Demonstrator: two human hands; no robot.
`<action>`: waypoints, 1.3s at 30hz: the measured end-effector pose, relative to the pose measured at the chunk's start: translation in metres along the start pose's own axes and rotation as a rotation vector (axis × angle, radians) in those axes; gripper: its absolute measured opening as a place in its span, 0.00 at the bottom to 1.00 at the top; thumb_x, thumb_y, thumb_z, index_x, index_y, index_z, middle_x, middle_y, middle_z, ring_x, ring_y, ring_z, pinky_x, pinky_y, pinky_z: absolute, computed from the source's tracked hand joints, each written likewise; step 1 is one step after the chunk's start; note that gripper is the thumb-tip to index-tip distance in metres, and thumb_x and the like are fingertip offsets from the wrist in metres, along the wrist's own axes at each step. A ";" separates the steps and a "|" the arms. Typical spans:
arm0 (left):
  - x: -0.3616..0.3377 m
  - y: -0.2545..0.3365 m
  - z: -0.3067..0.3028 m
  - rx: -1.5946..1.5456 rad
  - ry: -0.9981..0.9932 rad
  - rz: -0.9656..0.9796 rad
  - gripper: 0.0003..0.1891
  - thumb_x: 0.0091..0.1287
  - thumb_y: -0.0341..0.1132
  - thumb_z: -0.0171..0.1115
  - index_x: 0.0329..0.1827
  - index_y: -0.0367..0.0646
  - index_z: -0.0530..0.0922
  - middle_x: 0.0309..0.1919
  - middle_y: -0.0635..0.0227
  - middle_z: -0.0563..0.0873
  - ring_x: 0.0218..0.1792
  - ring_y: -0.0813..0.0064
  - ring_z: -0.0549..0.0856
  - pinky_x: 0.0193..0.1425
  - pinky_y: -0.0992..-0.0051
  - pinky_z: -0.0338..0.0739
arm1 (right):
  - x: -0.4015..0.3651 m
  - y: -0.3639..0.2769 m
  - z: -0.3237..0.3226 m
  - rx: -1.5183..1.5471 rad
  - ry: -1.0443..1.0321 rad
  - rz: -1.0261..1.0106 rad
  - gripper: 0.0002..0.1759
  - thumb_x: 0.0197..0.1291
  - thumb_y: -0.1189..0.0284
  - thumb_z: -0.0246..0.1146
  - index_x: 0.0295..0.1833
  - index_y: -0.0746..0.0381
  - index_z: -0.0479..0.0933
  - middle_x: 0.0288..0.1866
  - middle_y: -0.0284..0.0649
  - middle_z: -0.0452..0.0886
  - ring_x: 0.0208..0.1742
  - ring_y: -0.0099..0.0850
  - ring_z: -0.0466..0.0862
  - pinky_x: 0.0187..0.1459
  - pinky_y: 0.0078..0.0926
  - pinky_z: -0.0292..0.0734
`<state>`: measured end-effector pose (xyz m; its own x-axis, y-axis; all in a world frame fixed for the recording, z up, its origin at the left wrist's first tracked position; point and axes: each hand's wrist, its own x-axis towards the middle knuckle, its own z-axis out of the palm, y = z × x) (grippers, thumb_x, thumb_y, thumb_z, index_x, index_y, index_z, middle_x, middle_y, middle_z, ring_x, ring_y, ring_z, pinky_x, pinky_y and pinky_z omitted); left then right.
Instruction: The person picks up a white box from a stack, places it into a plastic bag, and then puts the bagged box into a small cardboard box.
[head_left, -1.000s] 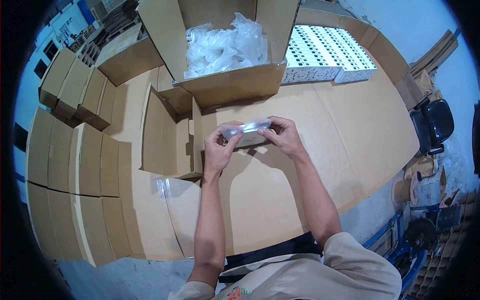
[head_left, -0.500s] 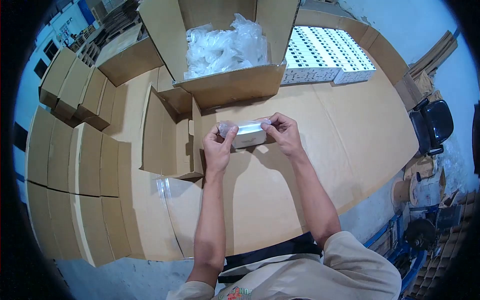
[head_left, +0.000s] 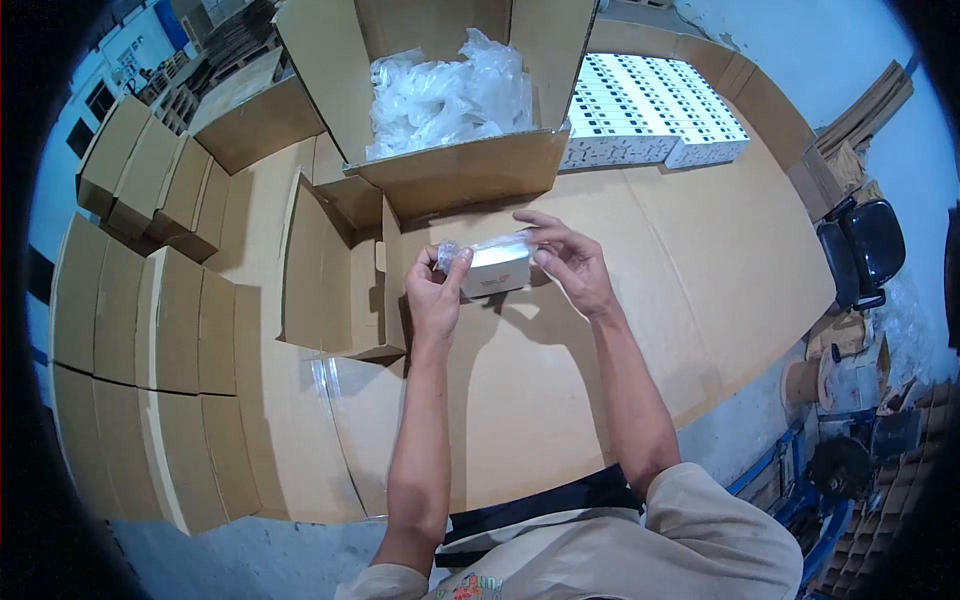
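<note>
The left hand [head_left: 434, 292] had its grip clamped on a small white box [head_left: 498, 275] in clear plastic over the tan desk [head_left: 700, 290]; the right hand [head_left: 578, 268] held its grip apart at the box's end. Beyond sat a brown cardboard carton [head_left: 470, 172].

Plastic bags [head_left: 450, 95] in the large carton [head_left: 465, 170], small boxes [head_left: 655, 110] right (grouped together)

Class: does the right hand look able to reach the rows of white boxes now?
Probably yes: no carton wall stands between the right hand and the rows of white boxes. Its fingers are at the plastic film on the small white box, though, so they would likely need to leave that first.
</note>
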<state>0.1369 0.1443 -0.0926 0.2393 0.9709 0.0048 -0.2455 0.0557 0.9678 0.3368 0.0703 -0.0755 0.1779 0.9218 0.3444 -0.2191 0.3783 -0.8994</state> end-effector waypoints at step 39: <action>-0.021 0.008 0.027 0.745 0.006 0.942 0.15 0.59 0.22 0.75 0.47 0.42 0.82 0.50 0.65 0.89 0.56 0.59 0.84 0.63 0.60 0.79 | 0.003 0.018 0.000 -0.613 0.079 0.019 0.15 0.67 0.76 0.72 0.58 0.67 0.83 0.46 0.42 0.90 0.49 0.29 0.89 0.53 0.31 0.86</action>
<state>0.1555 0.1178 -0.0784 0.2527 0.5588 0.7898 0.2819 -0.8234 0.4924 0.3336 0.0803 -0.0909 0.2548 0.9101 0.3269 0.3637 0.2231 -0.9044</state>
